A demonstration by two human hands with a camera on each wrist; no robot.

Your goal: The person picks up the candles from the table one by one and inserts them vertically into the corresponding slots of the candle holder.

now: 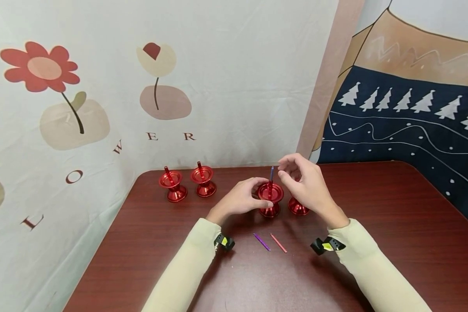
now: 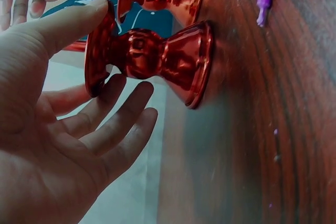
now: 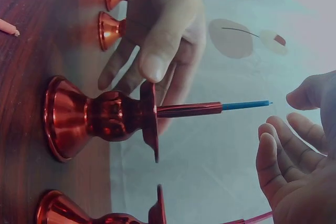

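Observation:
A shiny red metal candle holder (image 1: 270, 211) stands on the table, a thin blue candle (image 3: 245, 105) upright in its central tube (image 3: 191, 109). My left hand (image 1: 239, 197) grips this holder's dish at the rim, thumb on the near side and fingers round the far side. Close to the blue candle's tip is my right hand (image 1: 306, 182), fingers loosely bent, with a gap between them and the candle. Partly hidden behind that hand is a second red holder (image 1: 298, 208), which bears a pink candle (image 3: 259, 217).
Two more red candle holders (image 1: 177, 193) (image 1: 206, 189) stand at the table's back left, with no candles showing in their tubes. A purple candle (image 1: 261, 242) and a coral-pink candle (image 1: 278, 243) lie nearer me on the brown table (image 1: 394, 225). Behind hangs a printed cloth (image 1: 234, 86).

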